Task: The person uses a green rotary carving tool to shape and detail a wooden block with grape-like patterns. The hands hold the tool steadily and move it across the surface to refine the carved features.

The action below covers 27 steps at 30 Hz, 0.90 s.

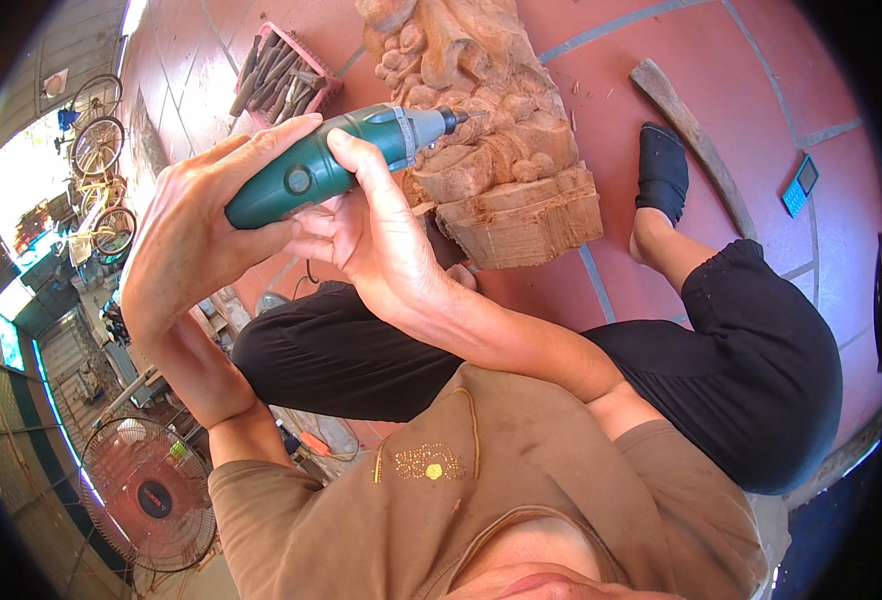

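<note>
Both hands are closed round a green rotary tool (291, 180) with a grey nose and a thin pointed bit. My left hand (186, 215) wraps its rear end, thumb and fingers along the body. My right hand (381, 225) grips it from the near side, the thumb lying on top near the nose. The bit points right, over a brown wood carving (506, 150) with rounded, fruit-like shapes and a rough block end. Whether the bit touches the wood, I cannot tell.
A pink basket (333, 92) of chisel-like tools stands far left on red floor tiles. At right lie a curved wooden stick (696, 140), my black-socked foot (663, 170) and a blue keypad phone (800, 186). A fan (151, 495) and bicycles (99, 145) are at left.
</note>
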Tool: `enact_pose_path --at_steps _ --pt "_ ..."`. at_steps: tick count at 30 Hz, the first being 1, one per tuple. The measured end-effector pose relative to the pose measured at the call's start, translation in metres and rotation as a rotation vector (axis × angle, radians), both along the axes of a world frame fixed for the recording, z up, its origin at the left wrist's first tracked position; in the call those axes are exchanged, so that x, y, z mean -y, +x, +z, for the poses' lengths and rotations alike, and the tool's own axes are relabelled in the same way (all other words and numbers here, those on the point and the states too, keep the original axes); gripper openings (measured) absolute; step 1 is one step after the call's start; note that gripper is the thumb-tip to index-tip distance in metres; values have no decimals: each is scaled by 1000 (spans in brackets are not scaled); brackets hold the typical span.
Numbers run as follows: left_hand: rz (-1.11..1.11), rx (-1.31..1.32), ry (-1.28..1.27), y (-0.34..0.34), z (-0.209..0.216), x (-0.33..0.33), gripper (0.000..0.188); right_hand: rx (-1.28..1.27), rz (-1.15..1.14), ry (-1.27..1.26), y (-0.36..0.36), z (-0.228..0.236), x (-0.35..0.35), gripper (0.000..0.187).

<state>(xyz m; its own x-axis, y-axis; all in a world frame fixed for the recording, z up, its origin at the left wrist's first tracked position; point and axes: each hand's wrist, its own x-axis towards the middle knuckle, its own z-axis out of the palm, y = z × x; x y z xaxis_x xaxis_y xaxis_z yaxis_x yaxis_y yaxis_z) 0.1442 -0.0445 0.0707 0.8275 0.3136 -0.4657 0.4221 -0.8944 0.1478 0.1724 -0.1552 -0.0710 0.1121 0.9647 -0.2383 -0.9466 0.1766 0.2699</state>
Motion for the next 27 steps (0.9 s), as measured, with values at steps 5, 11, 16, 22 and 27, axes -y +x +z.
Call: enact_pose_path --at_steps 5,11,16,22,27 --pt "-10 7 4 -1 0 0 72 13 8 -5 0 0 1 46" --pt "-20 12 -2 0 1 1 72 -5 14 -13 1 2 1 43" --pt "-15 11 13 2 3 4 72 -24 24 -8 1 3 1 41" --pt "-6 -12 18 6 6 8 72 -35 12 9 0 5 3 43" --pt "-19 -46 54 7 11 13 72 -27 41 0 1 11 6 49"
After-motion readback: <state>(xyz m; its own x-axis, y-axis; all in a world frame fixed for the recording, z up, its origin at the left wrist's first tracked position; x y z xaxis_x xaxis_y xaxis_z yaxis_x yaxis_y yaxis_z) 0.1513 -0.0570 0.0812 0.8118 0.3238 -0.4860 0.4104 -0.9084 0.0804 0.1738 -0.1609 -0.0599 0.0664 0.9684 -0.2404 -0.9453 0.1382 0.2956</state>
